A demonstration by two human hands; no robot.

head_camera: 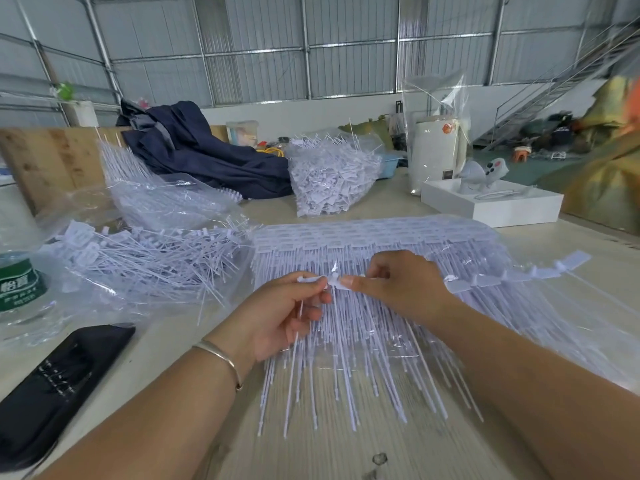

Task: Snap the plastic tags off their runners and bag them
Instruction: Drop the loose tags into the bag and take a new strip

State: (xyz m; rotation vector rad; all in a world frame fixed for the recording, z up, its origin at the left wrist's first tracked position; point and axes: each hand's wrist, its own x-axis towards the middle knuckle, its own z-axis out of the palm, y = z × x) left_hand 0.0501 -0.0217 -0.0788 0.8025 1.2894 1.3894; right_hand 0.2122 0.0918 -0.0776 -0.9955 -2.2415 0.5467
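Left hand (pixel 291 313) pinches one tag (pixel 311 279), stem hanging toward near desk edge. Right hand (pixel 391 285) pinches runner strip (pixel 485 280) right beside it, thumbs nearly touching. Strip runs left-right over tag stack (pixel 374 237), mid-desk. Snap looks imminent; loose-tag bag (pixel 145 258) lies leftward, left hand nearer.

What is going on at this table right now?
A person is working through a stack of white tag runners on the table. The left hand and right hand each pinch a tag head at the near row, apparently snapping one free. Loose tags lie in an open clear bag on the left; a fuller bag stands behind.
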